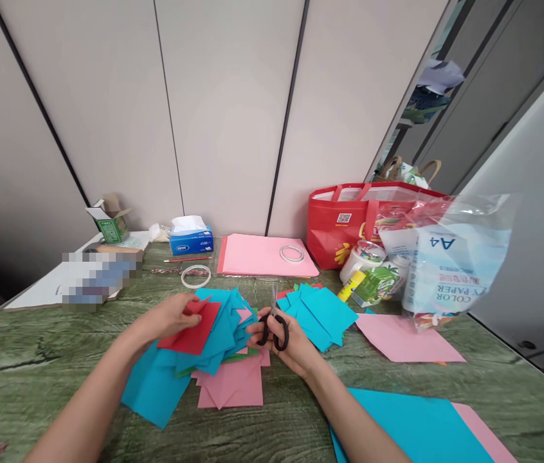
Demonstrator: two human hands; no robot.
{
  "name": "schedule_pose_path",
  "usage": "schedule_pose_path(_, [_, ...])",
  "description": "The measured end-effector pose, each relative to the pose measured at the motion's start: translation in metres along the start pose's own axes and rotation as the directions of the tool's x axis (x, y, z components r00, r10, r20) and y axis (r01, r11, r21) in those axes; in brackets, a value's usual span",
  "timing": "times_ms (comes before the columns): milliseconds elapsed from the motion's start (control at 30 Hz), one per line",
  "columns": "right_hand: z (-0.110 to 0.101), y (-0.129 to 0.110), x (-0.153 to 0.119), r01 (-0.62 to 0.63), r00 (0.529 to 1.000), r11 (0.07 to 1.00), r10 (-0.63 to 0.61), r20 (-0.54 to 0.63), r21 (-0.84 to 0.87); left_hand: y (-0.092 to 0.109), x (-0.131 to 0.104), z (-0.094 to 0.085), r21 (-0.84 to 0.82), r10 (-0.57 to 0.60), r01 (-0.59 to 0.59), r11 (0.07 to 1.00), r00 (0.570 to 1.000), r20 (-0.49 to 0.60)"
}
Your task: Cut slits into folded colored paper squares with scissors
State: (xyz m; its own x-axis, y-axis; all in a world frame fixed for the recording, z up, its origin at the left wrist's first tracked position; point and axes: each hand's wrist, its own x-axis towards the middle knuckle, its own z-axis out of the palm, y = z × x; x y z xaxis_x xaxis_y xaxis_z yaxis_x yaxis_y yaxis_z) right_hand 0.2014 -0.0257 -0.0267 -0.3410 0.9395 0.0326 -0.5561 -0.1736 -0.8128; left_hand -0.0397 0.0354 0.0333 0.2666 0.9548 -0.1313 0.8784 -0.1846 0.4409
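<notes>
Hands at a paper pile (pixel 224 331), which serves as landmark and consists of blue, pink, red and green cut pieces. The left hand (pixel 178 318) reaches in from the near left, palm down, its bent fingers touching a red sheet (pixel 204 331) on top of the pile's left part; whether they pinch it cannot be told. The right hand (pixel 291 344), at the pile's right edge, is turned partly upward and grasps scissors (pixel 280 333) by their black handles, blades pointing away from the body. The pile lies on a green wood-grained table (pixel 286 424). Right of it is a second pile (pixel 323 312), mostly blue; nearer and right, a large blue sheet (pixel 407 424). Beyond it are a tissue box (pixel 191 241) and pink sheets (pixel 250 254); beyond and right, a red bag (pixel 327 228). Pale wall panels (pixel 226 109) with dark seams rise behind.
</notes>
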Motion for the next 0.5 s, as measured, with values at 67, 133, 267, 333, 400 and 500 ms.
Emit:
schedule_pose_path(67, [0.002,0.0,-0.001,-0.017,0.999,1.0,0.016,0.042,0.008,0.01,-0.003,-0.007,0.081,-0.026,0.029,0.996,0.999,-0.032])
schedule_pose_path(133, [0.004,0.0,-0.003,-0.034,0.997,0.999,0.033,0.073,0.019,0.026,-0.01,-0.006,0.142,-0.061,0.081,0.986,0.988,-0.138])
schedule_pose_path(267, [0.001,0.002,-0.003,-0.105,0.989,0.992,0.096,0.117,0.077,0.065,-0.028,0.022,0.189,0.308,-0.245,0.951,0.808,-0.502])
schedule_pose_path(333, [-0.004,0.002,-0.003,-0.085,0.995,0.987,0.077,0.065,0.138,0.078,-0.033,0.04,0.261,0.694,-0.663,0.701,0.553,-0.46])
schedule_pose_path(400, [-0.011,0.0,-0.003,-0.007,0.998,0.981,0.019,-0.06,0.196,0.082,-0.035,0.054,0.203,0.82,-0.827,0.524,0.427,-0.381])
schedule_pose_path(500, [-0.022,-0.009,-0.003,0.089,0.98,0.967,-0.042,-0.193,0.24,0.079,-0.033,0.058,0.011,0.818,-0.845,0.535,0.514,-0.26])
